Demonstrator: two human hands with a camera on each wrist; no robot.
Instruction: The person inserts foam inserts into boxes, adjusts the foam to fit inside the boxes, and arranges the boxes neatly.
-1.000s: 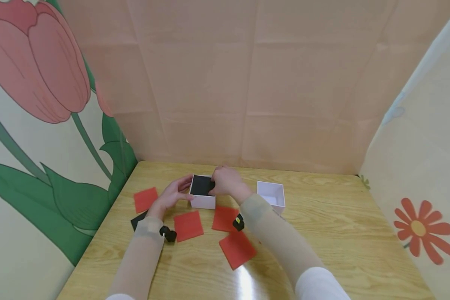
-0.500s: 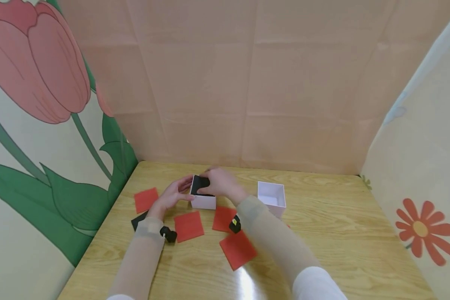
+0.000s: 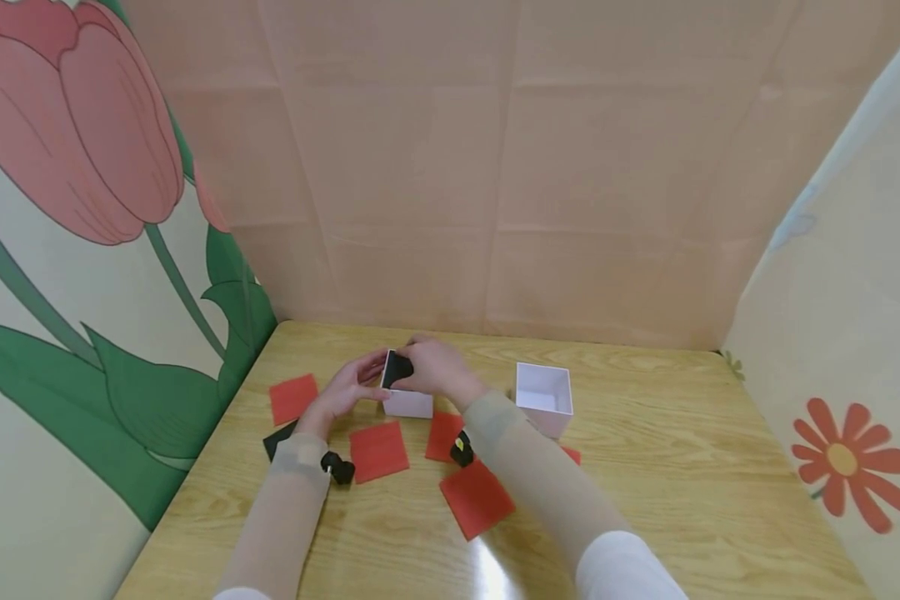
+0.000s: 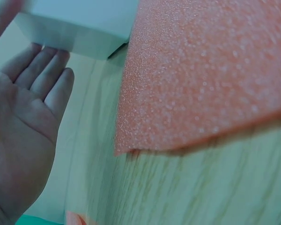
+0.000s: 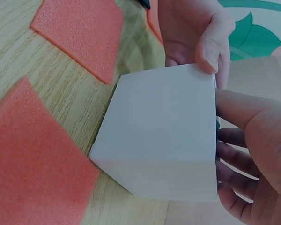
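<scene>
A small white box stands on the table with a black foam sheet at its opening. My left hand holds the box at its left corner. Its thumb lies over the near rim, and the fairly straight fingers touch the left side. My right hand is over the opening and covers much of the black sheet. Its fingers reach inside past the rim, where the box wall hides the fingertips.
A second white box stands open to the right. Several red foam sheets lie on the wooden table, one nearer the body. Another black sheet is partly behind the left wrist. Printed cloth surrounds the table.
My right hand has shifted left across the black sheet, covering more of it. The left hand and both boxes stay in place. The moving right forearm uncovers a red sheet below the second box.
</scene>
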